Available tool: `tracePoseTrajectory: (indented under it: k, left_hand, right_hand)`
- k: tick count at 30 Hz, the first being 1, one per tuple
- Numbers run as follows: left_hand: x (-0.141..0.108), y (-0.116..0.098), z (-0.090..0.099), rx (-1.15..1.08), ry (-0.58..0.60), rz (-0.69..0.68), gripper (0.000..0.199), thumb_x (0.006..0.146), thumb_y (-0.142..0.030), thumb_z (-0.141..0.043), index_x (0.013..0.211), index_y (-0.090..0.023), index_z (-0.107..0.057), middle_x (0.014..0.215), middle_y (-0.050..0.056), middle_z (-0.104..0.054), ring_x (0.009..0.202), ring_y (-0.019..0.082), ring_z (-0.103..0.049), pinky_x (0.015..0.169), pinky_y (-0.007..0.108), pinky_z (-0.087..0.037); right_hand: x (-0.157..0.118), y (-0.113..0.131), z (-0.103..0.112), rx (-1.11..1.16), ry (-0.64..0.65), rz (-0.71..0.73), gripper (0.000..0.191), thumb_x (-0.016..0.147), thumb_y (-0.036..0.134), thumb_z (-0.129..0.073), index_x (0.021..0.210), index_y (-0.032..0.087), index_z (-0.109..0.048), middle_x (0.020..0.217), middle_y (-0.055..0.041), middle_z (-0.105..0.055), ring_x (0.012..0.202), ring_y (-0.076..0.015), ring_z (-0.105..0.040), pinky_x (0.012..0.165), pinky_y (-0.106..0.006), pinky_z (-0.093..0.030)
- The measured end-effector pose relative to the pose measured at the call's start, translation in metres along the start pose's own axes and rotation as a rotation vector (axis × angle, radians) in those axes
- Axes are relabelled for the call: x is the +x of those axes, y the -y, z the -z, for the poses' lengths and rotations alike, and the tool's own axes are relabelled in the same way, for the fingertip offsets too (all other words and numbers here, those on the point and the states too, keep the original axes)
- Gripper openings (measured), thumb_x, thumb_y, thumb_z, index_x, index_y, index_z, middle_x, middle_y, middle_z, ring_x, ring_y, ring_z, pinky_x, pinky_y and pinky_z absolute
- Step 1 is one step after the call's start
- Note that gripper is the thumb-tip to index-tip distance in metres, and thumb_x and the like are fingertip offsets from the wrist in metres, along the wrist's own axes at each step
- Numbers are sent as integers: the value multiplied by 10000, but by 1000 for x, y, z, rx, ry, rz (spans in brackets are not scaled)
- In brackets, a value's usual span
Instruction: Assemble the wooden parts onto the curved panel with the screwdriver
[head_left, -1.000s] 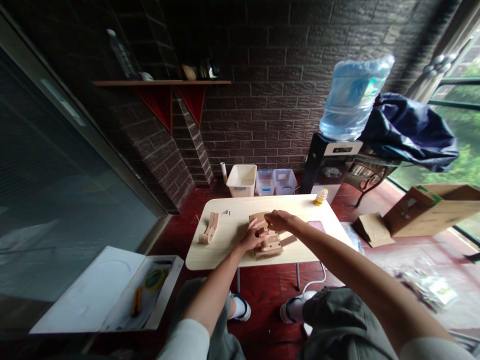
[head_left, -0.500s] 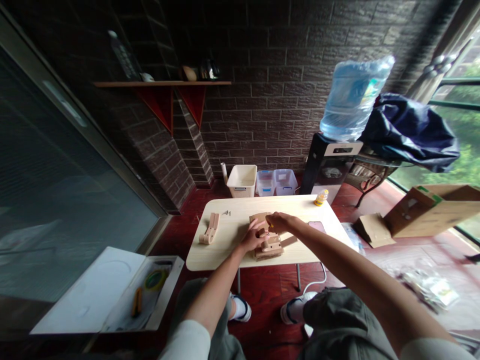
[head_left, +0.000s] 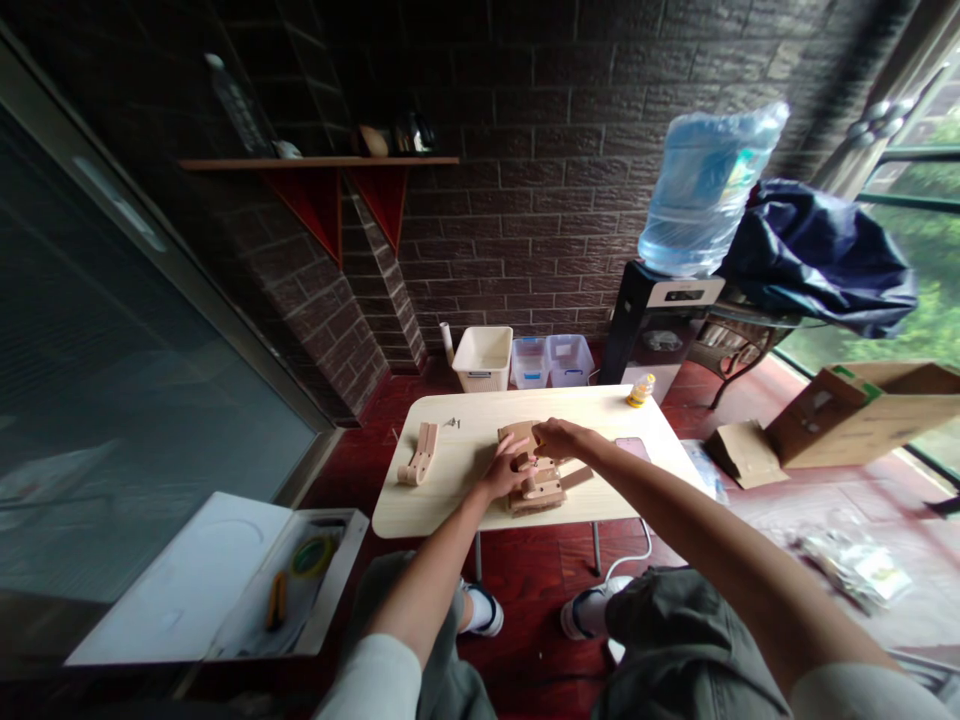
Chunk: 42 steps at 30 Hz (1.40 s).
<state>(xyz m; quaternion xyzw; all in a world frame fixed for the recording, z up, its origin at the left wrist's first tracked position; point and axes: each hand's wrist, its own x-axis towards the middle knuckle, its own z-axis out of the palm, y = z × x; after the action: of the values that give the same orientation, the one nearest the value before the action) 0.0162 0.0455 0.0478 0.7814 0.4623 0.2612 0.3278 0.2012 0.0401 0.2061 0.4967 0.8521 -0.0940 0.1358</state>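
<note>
My left hand (head_left: 506,468) lies with its fingers spread over the wooden assembly (head_left: 543,492) near the centre of the frame, a little below the middle; I cannot tell whether those fingers grip it or only rest on it; my right hand (head_left: 553,437), just above and to the right, is curled tight round a small tool (head_left: 540,448), of which only a bit of yellow shows below my fist; the assembly sits on the pale table (head_left: 461,505), dark holes dotting its near part; left of it on the tabletop lies a separate curved wooden piece (head_left: 421,455), with some small metal parts (head_left: 451,423) just beyond; towards the table's upper right corner stands a small yellow-based bottle (head_left: 640,391), and a pinkish flat object (head_left: 632,447) lies nearer my right forearm
</note>
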Motion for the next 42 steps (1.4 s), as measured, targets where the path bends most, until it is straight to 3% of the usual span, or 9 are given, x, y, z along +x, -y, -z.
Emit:
tracePoseTrajectory:
  k: [5,9,18,23,29,37,42]
  left_hand:
    - [1,-1,-1,12,12,-4,490,835,-386,-733,1302,-243,-695,1566,60,-503,1575,313,-226,1291,447,-243]
    - [2,-1,-1,21,32,-29,332,841,-361,-724,1154,-259,-764,1559,29,-514,1579,299,-216,1297,457,-230]
    - [0,3,-3,-17,-15,1,589,827,-359,-749,1392,-251,-627,1583,75,-477,1573,292,-242,1273,434,-285]
    - [0,7,-5,-30,-24,27,646,820,-389,-762,1429,-265,-585,1648,71,-371,1574,284,-243,1277,423,-269]
    - [2,6,-6,-21,-16,20,585,827,-372,-751,1385,-259,-617,1601,70,-442,1577,281,-229,1281,426,-255]
    - [-2,-1,-2,-13,-9,23,635,830,-376,-736,1435,-258,-583,1547,80,-510,1566,293,-261,1279,430,-253]
    - [-2,-7,1,4,15,29,508,833,-372,-731,1329,-280,-672,1518,48,-553,1582,280,-213,1283,429,-249]
  right_hand:
    - [2,-3,0,11,3,25,386,880,338,-718,1219,156,-702,1130,-141,-773,949,-235,-746,704,-248,-524]
    - [8,-3,-5,2,-22,60,300,920,247,-632,1192,156,-721,1157,-149,-766,1021,-249,-733,777,-270,-521]
    - [22,-9,-5,39,72,12,352,904,337,-672,1143,91,-750,960,-152,-800,795,-212,-746,657,-244,-505]
    - [20,-5,3,36,77,12,425,863,354,-720,1213,113,-730,1047,-158,-791,884,-229,-743,689,-253,-509]
    - [16,7,6,10,55,28,338,839,166,-714,1162,71,-739,1130,-219,-759,1023,-286,-722,769,-291,-505]
    - [15,-1,4,85,135,-42,277,920,275,-660,1089,77,-757,925,-156,-799,757,-199,-741,625,-232,-491]
    - [10,-2,7,88,87,-42,390,853,284,-727,1221,157,-729,1098,-139,-789,848,-215,-749,682,-242,-513]
